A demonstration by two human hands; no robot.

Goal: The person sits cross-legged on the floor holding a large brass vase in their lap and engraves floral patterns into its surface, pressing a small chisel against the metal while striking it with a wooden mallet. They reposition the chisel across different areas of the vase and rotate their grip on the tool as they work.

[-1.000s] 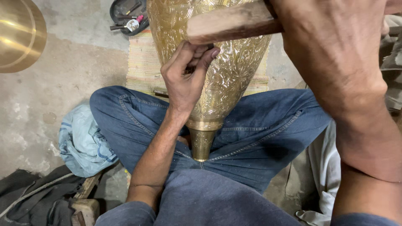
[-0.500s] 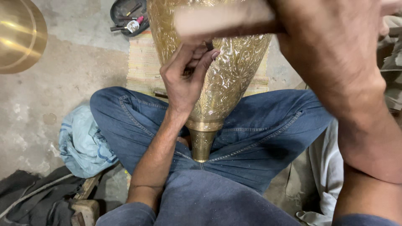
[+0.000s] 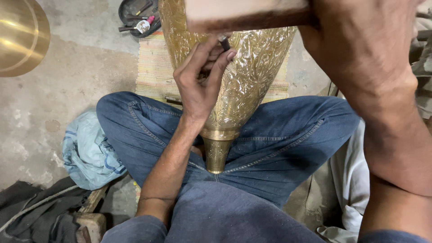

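Note:
An engraved brass vase [image 3: 245, 85] lies between my crossed legs in blue jeans, its narrow neck [image 3: 217, 153] pointing toward me. My left hand [image 3: 200, 83] rests on the vase's side and pinches a thin dark metal chisel [image 3: 223, 42] against the brass. My right hand [image 3: 360, 49] is raised close to the camera, closed around a wooden mallet [image 3: 245, 15] whose blurred head sits just above the chisel's top.
A striped woven mat [image 3: 155, 67] lies under the vase. A large brass bowl [image 3: 20, 36] stands at the far left. A dark tray of small tools [image 3: 139, 20] sits at the top. Light blue cloth [image 3: 87, 153] and dark cloth [image 3: 31, 211] lie beside my left leg.
The mallet has swung from raised down to just above the chisel, blurred with motion. My left hand and the vase have stayed in place.

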